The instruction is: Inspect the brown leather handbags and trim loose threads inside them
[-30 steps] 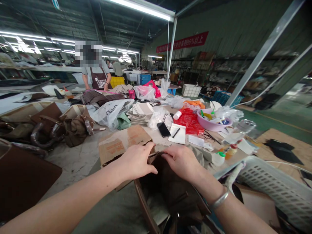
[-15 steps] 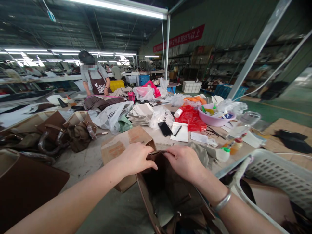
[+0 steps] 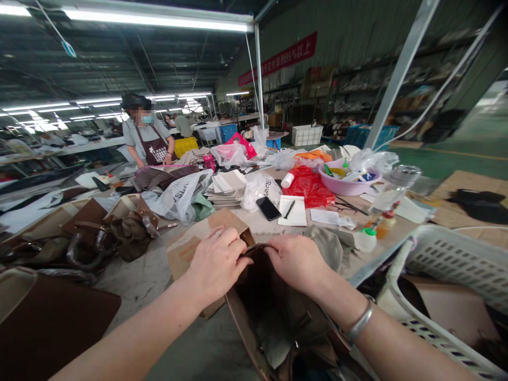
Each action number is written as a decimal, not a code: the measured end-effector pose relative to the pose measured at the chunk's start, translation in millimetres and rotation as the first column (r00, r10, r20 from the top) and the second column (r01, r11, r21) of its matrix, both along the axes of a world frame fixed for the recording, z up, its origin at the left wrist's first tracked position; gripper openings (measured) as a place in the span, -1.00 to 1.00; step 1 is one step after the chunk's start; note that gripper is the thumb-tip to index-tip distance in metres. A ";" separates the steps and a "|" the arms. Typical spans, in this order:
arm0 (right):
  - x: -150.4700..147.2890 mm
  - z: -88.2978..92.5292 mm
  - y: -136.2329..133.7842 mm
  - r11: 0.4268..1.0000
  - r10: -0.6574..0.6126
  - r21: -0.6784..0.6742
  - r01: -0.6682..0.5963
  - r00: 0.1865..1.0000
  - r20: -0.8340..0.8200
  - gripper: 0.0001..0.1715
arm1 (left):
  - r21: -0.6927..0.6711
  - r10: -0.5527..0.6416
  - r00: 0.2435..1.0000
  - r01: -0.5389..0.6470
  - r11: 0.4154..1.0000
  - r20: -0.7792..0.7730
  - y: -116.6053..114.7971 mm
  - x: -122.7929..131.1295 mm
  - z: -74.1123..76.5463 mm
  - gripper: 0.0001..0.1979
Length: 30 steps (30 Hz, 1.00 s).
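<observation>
A dark brown bag (image 3: 273, 317) stands with its mouth gaping toward me, its inside shadowed and lined in grey-brown cloth. At its far rim, my left hand (image 3: 218, 264) is closed over the edge, thumb pointing inward. My right hand (image 3: 299, 262) pinches the same rim just to the right, with a silver bangle on that wrist. The two hands are a short gap apart. Behind the left hand sits a cardboard box (image 3: 184, 243). Grey-green cloth (image 3: 327, 246) lies beyond the right hand. The bag's lower part runs out of view.
Brown bags (image 3: 91, 233) line the table's left side. A phone (image 3: 268, 209), notepad (image 3: 297, 216), red plastic bag (image 3: 309, 188) and pink basin (image 3: 349, 182) lie ahead. At right stand a green-capped bottle (image 3: 367, 241) and white basket (image 3: 456, 248). A co-worker (image 3: 146, 132) stands across the table.
My view has tilted and turned slightly. The left hand has rolled so more of its knuckles show, and it still grips the bag's rim. The right hand keeps its hold.
</observation>
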State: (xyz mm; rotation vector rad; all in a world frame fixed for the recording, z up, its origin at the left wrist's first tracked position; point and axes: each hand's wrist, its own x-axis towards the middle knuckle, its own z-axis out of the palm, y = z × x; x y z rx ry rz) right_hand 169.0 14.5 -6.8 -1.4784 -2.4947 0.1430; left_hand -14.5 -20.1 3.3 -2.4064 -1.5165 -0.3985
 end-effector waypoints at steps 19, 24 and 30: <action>8.4 -1.5 0.9 1.000 0.024 0.002 -0.024 0.999 -0.036 -0.64 | -0.267 0.036 0.907 0.085 0.960 0.419 12.4 -4.0 -9.7 -0.87; 19.7 -5.0 7.1 0.987 0.156 -0.017 -0.159 0.981 -0.118 -0.67 | -0.276 0.077 0.917 0.037 0.961 0.392 13.1 -3.2 -11.1 -0.87; 20.3 -6.2 13.2 0.967 0.256 0.061 -0.249 0.952 -0.167 -0.57 | -0.242 0.053 0.934 0.036 0.970 0.353 15.7 -4.9 -13.3 -0.87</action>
